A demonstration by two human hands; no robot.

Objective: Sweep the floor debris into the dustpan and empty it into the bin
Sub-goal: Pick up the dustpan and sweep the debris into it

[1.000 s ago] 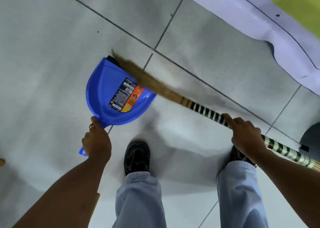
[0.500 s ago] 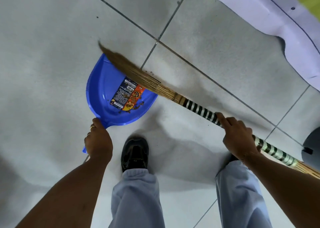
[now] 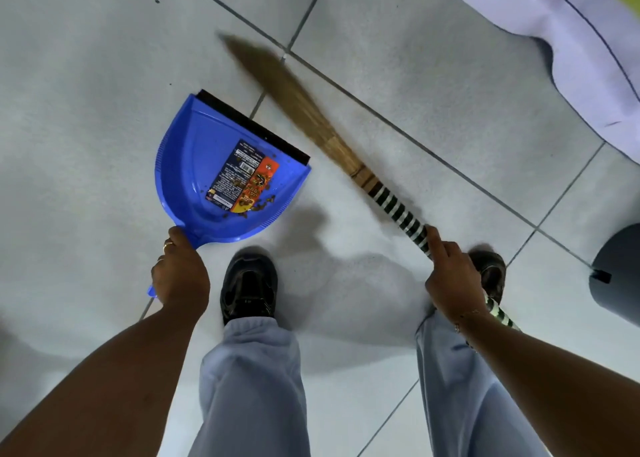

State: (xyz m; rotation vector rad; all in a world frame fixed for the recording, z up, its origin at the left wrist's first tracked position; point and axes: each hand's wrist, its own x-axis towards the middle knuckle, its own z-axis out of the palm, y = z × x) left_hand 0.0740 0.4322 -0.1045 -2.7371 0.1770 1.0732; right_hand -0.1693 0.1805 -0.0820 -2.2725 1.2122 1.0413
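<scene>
Left hand (image 3: 180, 276) grips dustpan (image 3: 194, 165) handle; pan at 10 o'clock of shoes, crumbs (image 3: 258, 207) inside. Right hand (image 3: 450, 280) clasps broom (image 3: 346, 158) — bristles blurred, at pan's 2 o'clock. Bin (image 3: 620, 276) at 3 o'clock.

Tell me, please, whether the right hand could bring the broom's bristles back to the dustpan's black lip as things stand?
Probably yes. The right hand grips the broom, whose bristles hang just beyond the dustpan lip, with only bare floor between.
</scene>
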